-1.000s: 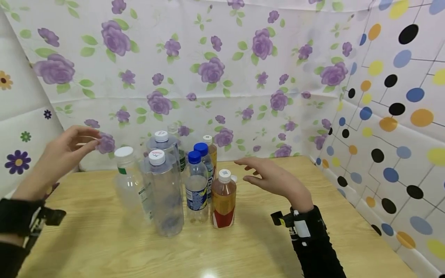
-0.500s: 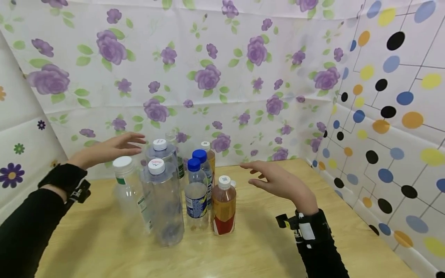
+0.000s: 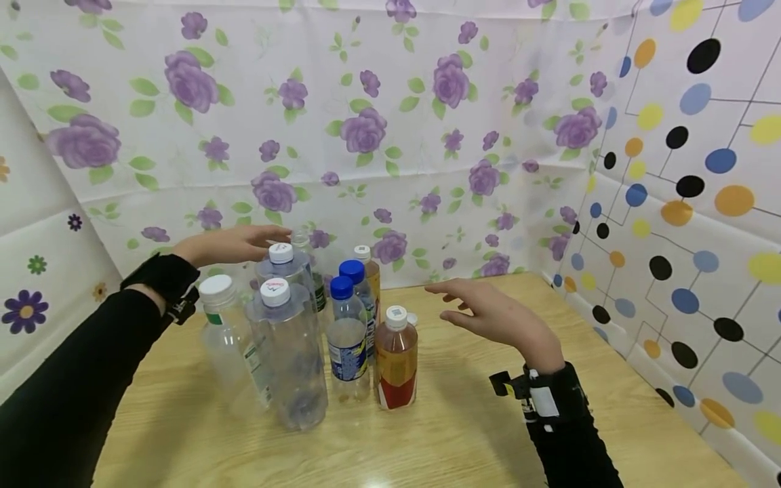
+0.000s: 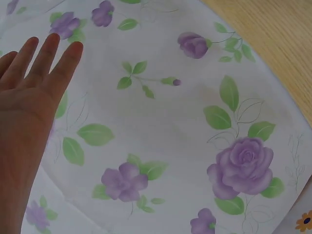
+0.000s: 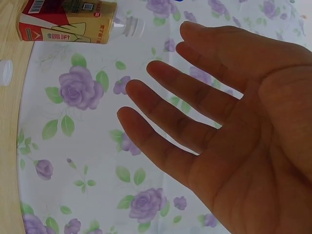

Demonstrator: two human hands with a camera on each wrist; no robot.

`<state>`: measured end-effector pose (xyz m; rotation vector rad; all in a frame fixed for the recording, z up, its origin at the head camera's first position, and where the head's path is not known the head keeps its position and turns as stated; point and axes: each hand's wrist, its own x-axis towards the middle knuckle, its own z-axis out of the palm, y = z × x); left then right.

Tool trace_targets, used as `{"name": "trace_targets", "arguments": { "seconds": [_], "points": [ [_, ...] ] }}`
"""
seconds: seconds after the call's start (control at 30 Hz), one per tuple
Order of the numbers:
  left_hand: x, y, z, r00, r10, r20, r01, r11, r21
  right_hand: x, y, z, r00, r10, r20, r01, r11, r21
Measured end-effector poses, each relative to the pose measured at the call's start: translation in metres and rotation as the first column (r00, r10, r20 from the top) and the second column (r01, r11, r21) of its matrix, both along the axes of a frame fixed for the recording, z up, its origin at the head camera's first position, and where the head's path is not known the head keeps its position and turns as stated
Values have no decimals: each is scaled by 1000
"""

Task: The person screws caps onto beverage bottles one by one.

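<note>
Bottles (image 3: 293, 325) | under left hand (image 3: 228, 244) fingers | right hand (image 3: 494, 315) beside

Blue-capped bottles (image 3: 345, 325) beside an amber, red-labelled bottle (image 3: 396, 359) — purple-rose backdrop (image 3: 366, 129), dotted side wall (image 3: 689, 203)

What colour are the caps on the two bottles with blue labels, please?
Both caps are blue, clearest in the head view.

Eight plastic bottles stand clustered on the wooden table (image 3: 464, 434): four clear with white caps (image 3: 276, 292), two with blue caps (image 3: 342, 287), two amber with white caps (image 3: 396, 352). One loose white cap (image 3: 411, 317) lies behind them. Two hands.
</note>
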<state>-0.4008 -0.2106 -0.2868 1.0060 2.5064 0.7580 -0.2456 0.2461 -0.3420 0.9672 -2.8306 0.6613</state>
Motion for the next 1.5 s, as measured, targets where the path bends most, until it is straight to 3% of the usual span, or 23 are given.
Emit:
{"name": "trace_targets", "arguments": {
  "seconds": [0.1,0.27,0.5,0.77,0.93,1.03,1.17,1.23,1.37,1.4,1.47,1.5],
  "points": [
    [-3,5,-6,999,32,8,-31,999,-34,-1,0,-1,1000,6,4,-6,1000,9],
    [-5,14,-15,998,31,49,-31,1000,-4,0,1,-2,1000,1,7,-1,1000,22],
    [-7,20,-15,999,14,44,-16,998,57,2,3,0,1000,10,-2,-10,1000,9],
    [-4,12,-12,997,57,59,-62,995,80,3,6,2,1000,18,-5,-18,1000,6],
    [-3,-4,-16,992,109,64,-120,971,207,3,5,2,999,27,-18,-26,999,21],
    [0,-17,-20,982,176,68,-189,927,324,3,3,2,999,32,-21,-32,999,30],
    [13,-33,-23,959,282,37,-263,826,498,1,0,-1,999,48,-12,-48,998,37],
    [23,-41,-25,944,327,47,-289,749,596,1,-1,-1,999,54,-4,-54,998,42],
    [47,-59,-32,916,390,93,-312,549,775,1,-5,-1,999,52,10,-53,998,42],
    [54,-62,-34,911,403,87,-303,512,804,1,-6,-1,999,53,9,-54,998,44],
    [69,-68,-36,888,457,52,-294,476,829,1,-7,-1,999,54,11,-54,998,41],
    [76,-70,-37,865,501,17,-297,486,822,1,-8,-1,998,56,10,-56,998,42]
  ]
}}
